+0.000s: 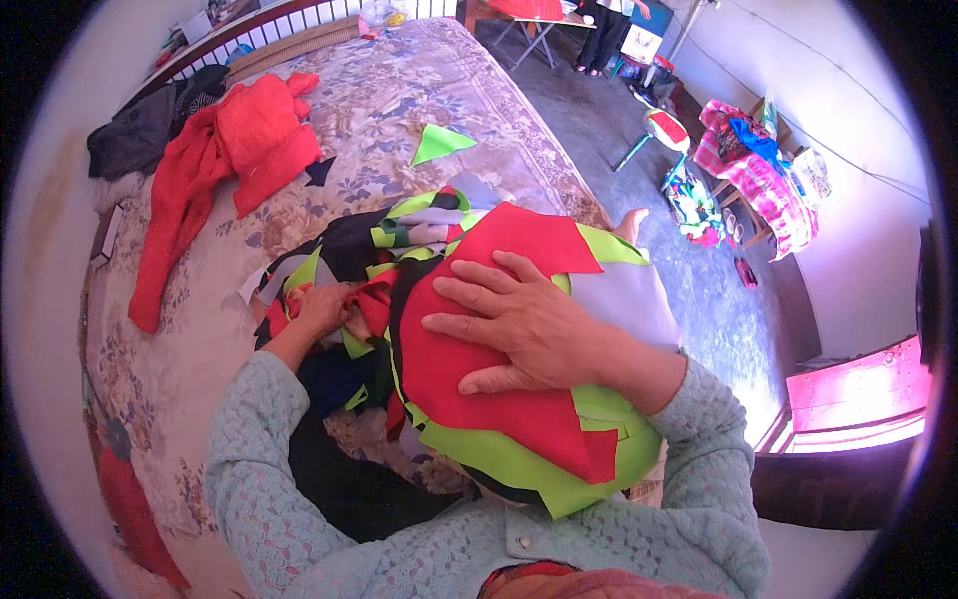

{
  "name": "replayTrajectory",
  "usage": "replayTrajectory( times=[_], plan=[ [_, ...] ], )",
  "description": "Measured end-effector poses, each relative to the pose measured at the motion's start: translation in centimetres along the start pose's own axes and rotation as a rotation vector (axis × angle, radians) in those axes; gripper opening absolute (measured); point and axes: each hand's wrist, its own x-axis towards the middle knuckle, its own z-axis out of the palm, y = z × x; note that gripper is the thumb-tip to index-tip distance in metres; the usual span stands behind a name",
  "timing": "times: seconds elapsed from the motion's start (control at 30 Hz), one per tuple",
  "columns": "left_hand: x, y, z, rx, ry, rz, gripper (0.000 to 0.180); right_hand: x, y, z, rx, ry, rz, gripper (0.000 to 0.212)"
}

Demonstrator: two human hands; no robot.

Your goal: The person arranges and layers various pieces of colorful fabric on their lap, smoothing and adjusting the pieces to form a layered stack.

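My right hand (524, 324) lies flat with its fingers spread on a large red fabric piece (469, 394). Under that piece are layers of lime-green cloth (499, 459) and grey cloth (629, 299), stacked over my lap. To the left, my left hand (324, 311) is closed, pinching a crumpled red scrap (371, 302) in a heap of cut scraps. The heap mixes black, grey, lime-green and red pieces, and partly hides the fingertips. Dark cloth (349, 489) spreads below the heap, between my forearms.
A flowered bedspread (389, 90) covers the bed around me. On it lie a red garment (225, 145), a lime-green triangle (440, 144) and dark clothes (150, 125). Right of the bed stand a stool (664, 130) and a cloth-draped seat (758, 175). A person (604, 35) stands far off.
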Motion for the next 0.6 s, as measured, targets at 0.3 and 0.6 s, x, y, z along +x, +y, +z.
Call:
replayTrajectory(
  times=[0.3,0.6],
  plan=[
    [-4.1,-0.3,-3.1,-0.021,0.281,-0.019,0.028,0.2,0.3,1.2,0.026,0.061,-0.018,0.060],
    [-6.9,2.9,-11.8,-0.246,0.919,-0.032,0.021,0.2,-0.3,0.2,0.003,0.000,0.026,0.057]
  ],
)
